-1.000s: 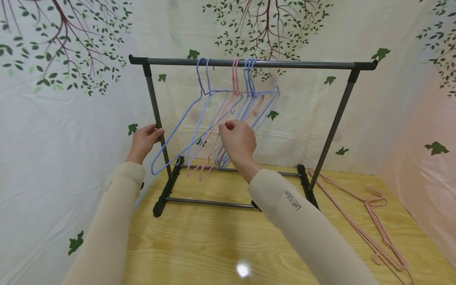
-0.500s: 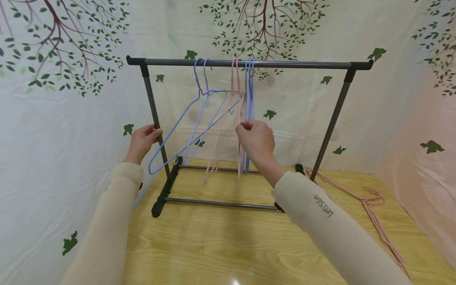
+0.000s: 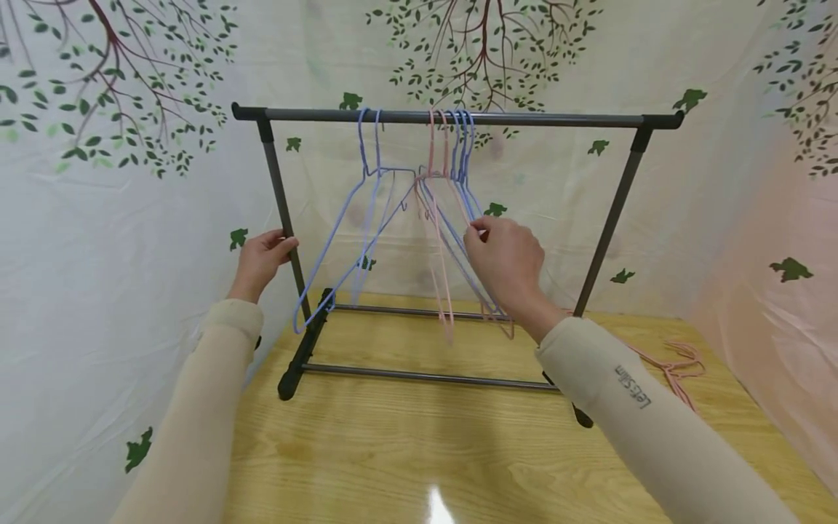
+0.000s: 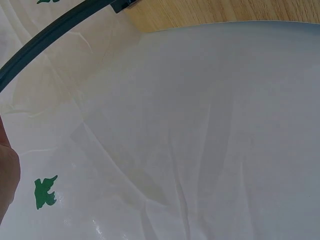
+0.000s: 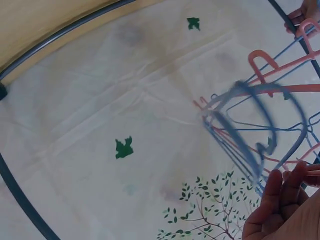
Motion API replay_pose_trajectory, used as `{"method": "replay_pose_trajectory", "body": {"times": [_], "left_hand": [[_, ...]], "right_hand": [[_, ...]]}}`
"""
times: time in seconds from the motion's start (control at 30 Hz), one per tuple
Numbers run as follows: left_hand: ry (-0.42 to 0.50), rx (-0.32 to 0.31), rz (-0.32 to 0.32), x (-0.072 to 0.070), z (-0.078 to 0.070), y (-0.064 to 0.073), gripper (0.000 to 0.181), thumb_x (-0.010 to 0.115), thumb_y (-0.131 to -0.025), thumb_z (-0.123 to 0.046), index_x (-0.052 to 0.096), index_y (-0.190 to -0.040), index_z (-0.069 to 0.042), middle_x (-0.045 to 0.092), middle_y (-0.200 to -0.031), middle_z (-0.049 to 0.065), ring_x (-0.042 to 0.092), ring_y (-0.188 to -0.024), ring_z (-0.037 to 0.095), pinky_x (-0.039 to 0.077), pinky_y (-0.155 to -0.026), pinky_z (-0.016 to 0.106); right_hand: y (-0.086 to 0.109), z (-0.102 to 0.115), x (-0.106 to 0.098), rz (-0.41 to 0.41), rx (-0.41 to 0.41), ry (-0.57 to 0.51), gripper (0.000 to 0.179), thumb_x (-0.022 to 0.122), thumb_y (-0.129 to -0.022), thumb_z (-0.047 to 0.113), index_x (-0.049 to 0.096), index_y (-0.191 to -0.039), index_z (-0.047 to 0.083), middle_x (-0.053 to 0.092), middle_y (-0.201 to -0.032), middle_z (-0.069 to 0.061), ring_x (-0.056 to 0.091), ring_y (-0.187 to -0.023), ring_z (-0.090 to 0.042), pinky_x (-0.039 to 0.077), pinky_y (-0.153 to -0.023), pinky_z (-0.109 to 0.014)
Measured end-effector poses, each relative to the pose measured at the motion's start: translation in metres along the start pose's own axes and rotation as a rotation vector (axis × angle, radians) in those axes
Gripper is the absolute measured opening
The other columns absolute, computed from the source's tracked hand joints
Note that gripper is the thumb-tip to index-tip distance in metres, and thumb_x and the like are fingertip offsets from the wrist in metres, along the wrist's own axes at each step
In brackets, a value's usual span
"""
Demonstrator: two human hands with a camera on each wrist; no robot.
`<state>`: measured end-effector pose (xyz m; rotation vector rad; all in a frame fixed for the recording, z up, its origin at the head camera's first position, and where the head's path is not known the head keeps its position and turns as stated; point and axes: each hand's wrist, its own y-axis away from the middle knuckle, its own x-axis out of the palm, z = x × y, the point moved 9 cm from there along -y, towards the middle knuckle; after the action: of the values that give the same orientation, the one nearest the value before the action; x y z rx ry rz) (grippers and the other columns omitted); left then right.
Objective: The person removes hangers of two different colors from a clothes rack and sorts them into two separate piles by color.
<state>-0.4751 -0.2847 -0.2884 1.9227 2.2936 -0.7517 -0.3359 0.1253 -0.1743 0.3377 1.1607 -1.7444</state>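
Right hand (image 3: 507, 255) moved rightward, pinching hanger (image 3: 461, 200) above tabletop (image 3: 380, 437) before leafy sheeting (image 3: 556, 182), left hand (image 3: 262, 260) gripping post (image 3: 278, 183).

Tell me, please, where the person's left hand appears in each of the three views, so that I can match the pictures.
Head: the left hand is left of centre, around mid-height.
Left wrist: part of the hand shows at the left edge, below mid-height.
Right wrist: the hand is in the top right corner.
Shared landmark: the rack's left post, crossing the left-wrist view's upper left corner.
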Motion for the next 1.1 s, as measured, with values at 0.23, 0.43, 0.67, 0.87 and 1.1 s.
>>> {"method": "replay_pose_trajectory", "body": {"times": [0.23, 0.43, 0.67, 0.87, 1.1], "left_hand": [[0.001, 0.004, 0.005, 0.0, 0.001, 0.001, 0.047, 0.063, -0.099, -0.025, 0.058, -0.133, 0.007, 0.069, -0.101, 0.0, 0.064, -0.082, -0.003, 0.055, -0.081, 0.018], [0.01, -0.001, -0.002, -0.001, 0.0, 0.002, 0.047, 0.063, -0.099, -0.025, 0.058, -0.133, 0.007, 0.068, -0.101, 0.0, 0.064, -0.082, -0.003, 0.055, -0.083, 0.019], [-0.011, -0.01, 0.001, 0.0, -0.002, 0.003, 0.048, 0.063, -0.099, -0.028, 0.058, -0.134, 0.005, 0.068, -0.11, 0.008, 0.064, -0.084, -0.003, 0.055, -0.086, 0.022], [0.002, -0.01, 0.004, -0.001, -0.002, 0.002, 0.047, 0.063, -0.099, -0.025, 0.057, -0.135, 0.005, 0.069, -0.105, 0.002, 0.065, -0.085, -0.001, 0.055, -0.085, 0.022], [0.026, 0.005, -0.002, -0.001, -0.002, 0.001, 0.046, 0.064, -0.099, -0.023, 0.058, -0.132, 0.008, 0.066, -0.092, -0.01, 0.063, -0.08, -0.004, 0.055, -0.081, 0.018]], "right_hand": [[0.004, -0.001, 0.002, 0.007, -0.059, 0.012, 0.031, 0.056, -0.1, 0.035, 0.077, -0.11, 0.013, 0.073, -0.088, -0.003, 0.064, -0.07, -0.019, 0.047, -0.058, -0.038], [0.005, -0.002, -0.001, -0.045, -0.08, -0.053, 0.026, 0.059, -0.1, 0.029, 0.079, -0.104, 0.011, 0.074, -0.089, -0.005, 0.067, -0.074, -0.021, 0.05, -0.061, -0.04], [0.005, -0.001, -0.01, -0.143, -0.092, -0.12, 0.024, 0.062, -0.098, 0.025, 0.079, -0.103, 0.009, 0.075, -0.089, -0.006, 0.068, -0.075, -0.022, 0.051, -0.064, -0.042], [0.008, -0.001, -0.015, -0.187, -0.123, -0.174, 0.022, 0.065, -0.097, 0.024, 0.079, -0.104, 0.008, 0.075, -0.088, -0.007, 0.068, -0.074, -0.022, 0.049, -0.062, -0.04], [0.013, -0.002, -0.019, -0.234, -0.134, -0.206, 0.023, 0.066, -0.096, 0.023, 0.079, -0.104, 0.006, 0.074, -0.085, -0.008, 0.067, -0.071, -0.021, 0.047, -0.059, -0.037]]}}
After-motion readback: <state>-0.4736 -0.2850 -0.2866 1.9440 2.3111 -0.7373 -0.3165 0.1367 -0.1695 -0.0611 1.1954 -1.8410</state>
